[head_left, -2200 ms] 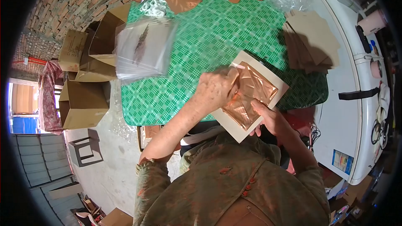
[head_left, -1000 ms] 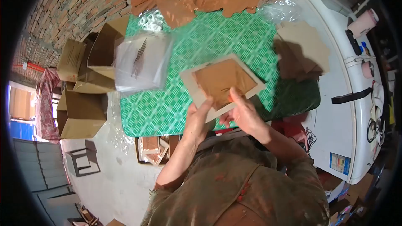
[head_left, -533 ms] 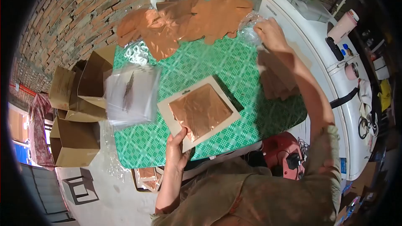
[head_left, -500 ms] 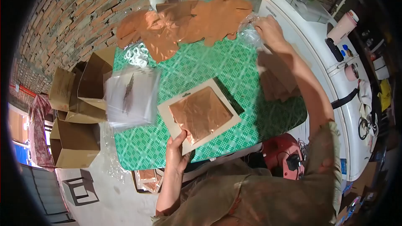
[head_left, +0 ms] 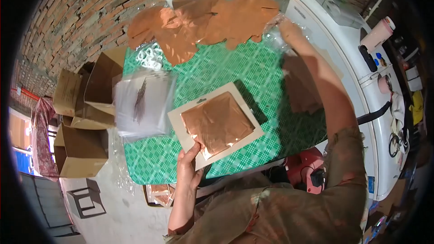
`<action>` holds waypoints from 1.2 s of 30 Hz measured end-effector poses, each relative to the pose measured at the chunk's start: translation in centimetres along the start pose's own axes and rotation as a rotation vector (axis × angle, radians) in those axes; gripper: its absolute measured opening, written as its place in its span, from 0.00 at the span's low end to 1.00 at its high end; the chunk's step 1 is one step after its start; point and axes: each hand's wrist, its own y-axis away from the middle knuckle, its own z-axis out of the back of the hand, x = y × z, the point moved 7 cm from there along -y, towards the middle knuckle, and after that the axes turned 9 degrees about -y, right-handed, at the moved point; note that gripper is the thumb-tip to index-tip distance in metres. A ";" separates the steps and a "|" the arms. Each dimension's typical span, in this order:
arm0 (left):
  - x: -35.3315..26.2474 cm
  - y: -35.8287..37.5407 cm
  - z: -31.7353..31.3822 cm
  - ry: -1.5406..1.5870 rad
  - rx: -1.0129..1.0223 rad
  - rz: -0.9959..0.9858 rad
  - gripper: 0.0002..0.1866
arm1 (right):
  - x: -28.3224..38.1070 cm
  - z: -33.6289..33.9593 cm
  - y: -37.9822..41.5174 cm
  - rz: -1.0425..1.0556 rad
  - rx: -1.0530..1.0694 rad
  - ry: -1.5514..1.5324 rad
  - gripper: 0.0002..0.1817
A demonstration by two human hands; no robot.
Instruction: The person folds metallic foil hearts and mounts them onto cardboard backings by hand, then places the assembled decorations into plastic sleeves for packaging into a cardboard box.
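Observation:
A pale card frame (head_left: 183, 140) with a shiny copper-coloured sheet (head_left: 219, 124) in its middle is held by its lower left edge in my left hand (head_left: 189, 165), thumb on top. It is over the green checked cloth (head_left: 153, 160). My right hand (head_left: 289, 30) reaches to the far right corner, at a crumpled clear plastic bag (head_left: 275, 36); its fingers are blurred and partly hidden by the plastic. Copper-orange sheets (head_left: 230, 18) spread along the far edge beside the bag. A stack of clear plastic sleeves (head_left: 144, 104) lies at the left, below a bunch of white loops (head_left: 150, 57).
Open cardboard boxes (head_left: 83, 151) stand left of the table. Brown sheets (head_left: 302, 83) lie under my right forearm. A white appliance (head_left: 341, 49) borders the right side. A red object (head_left: 307, 167) is below the near right edge, and a box (head_left: 158, 194) of framed pieces is below the front edge.
The view has shifted slightly. My right hand stays by the plastic bag, its fingers now more blurred. My left hand still holds the card frame in nearly the same place.

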 end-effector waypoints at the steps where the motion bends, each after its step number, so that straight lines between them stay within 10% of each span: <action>1: -0.1 0.1 -0.4 0.011 -0.031 0.018 0.18 | -0.5 0.0 -0.4 0.023 -0.028 0.019 0.15; 7: 0.1 0.1 -0.4 0.040 -0.062 0.043 0.12 | 4.4 6.8 2.9 0.137 -0.061 0.176 0.13; 15: 0.0 -0.7 -1.3 0.042 -0.028 0.005 0.14 | 14.5 16.4 20.8 0.359 0.043 -0.708 0.05; 36: 3.4 0.8 -1.9 0.034 0.110 0.122 0.14 | 17.4 12.8 26.6 0.027 -0.067 -0.906 0.12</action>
